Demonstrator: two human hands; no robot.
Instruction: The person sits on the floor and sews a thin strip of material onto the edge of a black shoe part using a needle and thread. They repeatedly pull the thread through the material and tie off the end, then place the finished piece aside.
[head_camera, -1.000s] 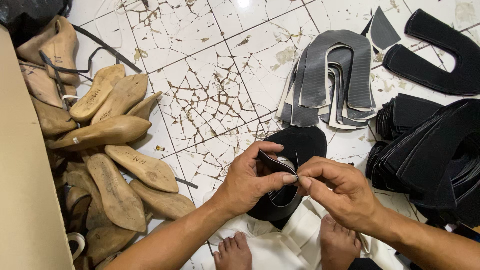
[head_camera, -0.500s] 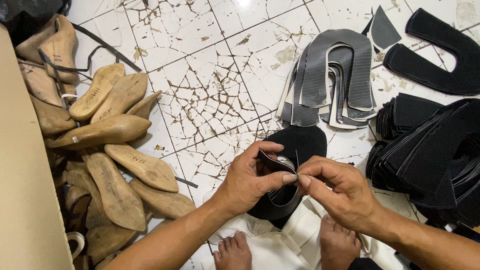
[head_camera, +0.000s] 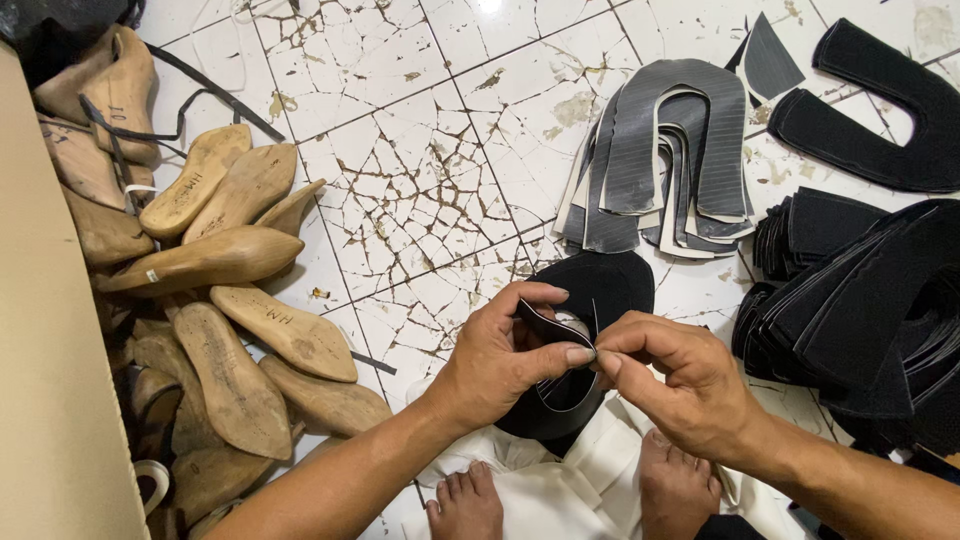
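Observation:
My left hand (head_camera: 497, 362) and my right hand (head_camera: 680, 385) meet over a black U-shaped shoe-upper piece (head_camera: 590, 300) held above the cracked white tile floor (head_camera: 420, 190). The left thumb and fingers pinch the piece's folded edge. The right thumb and forefinger pinch the same edge right beside them. The lower part of the piece hangs behind my hands. My bare feet (head_camera: 470, 505) rest on white sheet material (head_camera: 570, 490) below.
A heap of wooden shoe lasts (head_camera: 215, 300) lies at the left beside a tan board (head_camera: 50, 360). Grey striped U-shaped cutouts (head_camera: 665, 150) lie at top centre. Stacks of black cut pieces (head_camera: 860, 320) fill the right side.

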